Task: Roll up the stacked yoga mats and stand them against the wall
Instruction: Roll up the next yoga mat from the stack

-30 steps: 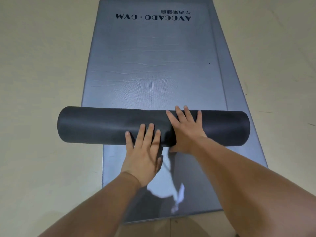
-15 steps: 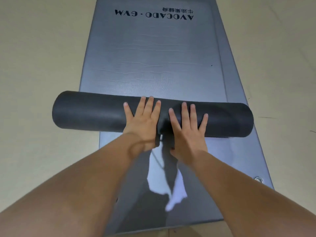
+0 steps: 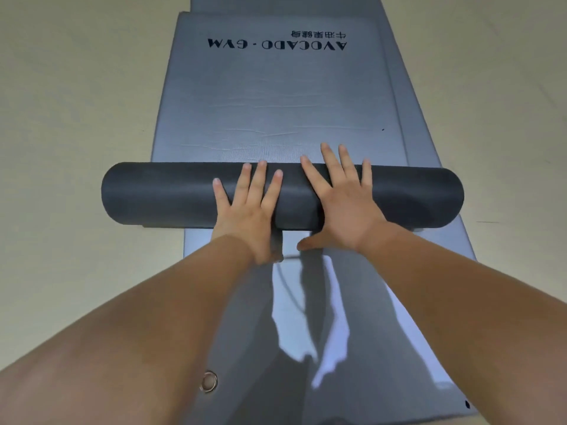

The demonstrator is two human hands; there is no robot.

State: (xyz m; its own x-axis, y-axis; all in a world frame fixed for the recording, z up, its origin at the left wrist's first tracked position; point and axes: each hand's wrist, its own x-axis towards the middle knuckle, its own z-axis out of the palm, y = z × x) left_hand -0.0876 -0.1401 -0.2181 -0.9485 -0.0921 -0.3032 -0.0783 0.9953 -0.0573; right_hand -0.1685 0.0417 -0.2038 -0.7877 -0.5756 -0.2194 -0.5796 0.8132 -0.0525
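- Step: rolling the top mat; dark roll (image 3: 171,194) lies across the grey mats (image 3: 276,102).
- Left hand (image 3: 248,210), right hand (image 3: 343,197): flat, fingers straight, pressing on roll.
- Next: an even forward push, probably.

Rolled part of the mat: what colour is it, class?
The roll is dark charcoal grey, clearest in the head view.

Dark grey roll (image 3: 171,194); silver-grey mat (image 3: 276,102), black lettering (image 3: 277,44).
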